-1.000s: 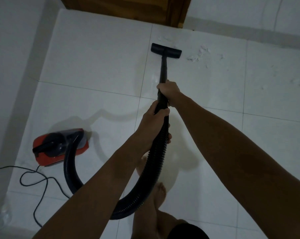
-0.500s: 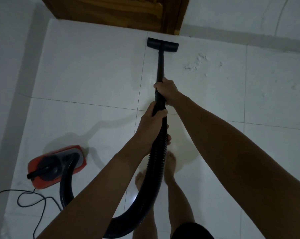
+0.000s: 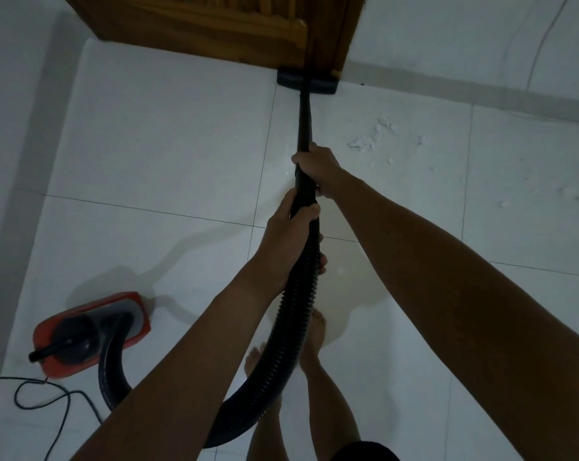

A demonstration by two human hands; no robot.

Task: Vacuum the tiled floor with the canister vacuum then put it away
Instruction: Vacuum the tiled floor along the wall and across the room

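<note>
The black floor nozzle (image 3: 307, 81) lies flat on the white tiled floor (image 3: 168, 141), right against the foot of the wooden door. A black wand (image 3: 304, 121) runs back from it to my hands. My right hand (image 3: 318, 171) grips the wand higher up. Just behind it, my left hand (image 3: 288, 241) is closed around the joint where the ribbed black hose (image 3: 291, 334) begins. The hose loops down past my bare feet and back left to the red canister vacuum (image 3: 88, 334) on the floor.
A wooden door (image 3: 221, 24) and its frame fill the top. White bits of debris (image 3: 371, 138) are scattered on the tiles to the right of the wand. A thin black power cord (image 3: 48, 400) curls at bottom left. White walls run along the left and top right.
The nozzle has been pushed forward across the tile until it reached the door's foot. My arms and feet have stepped forward with it, and the canister now sits lower in view.
</note>
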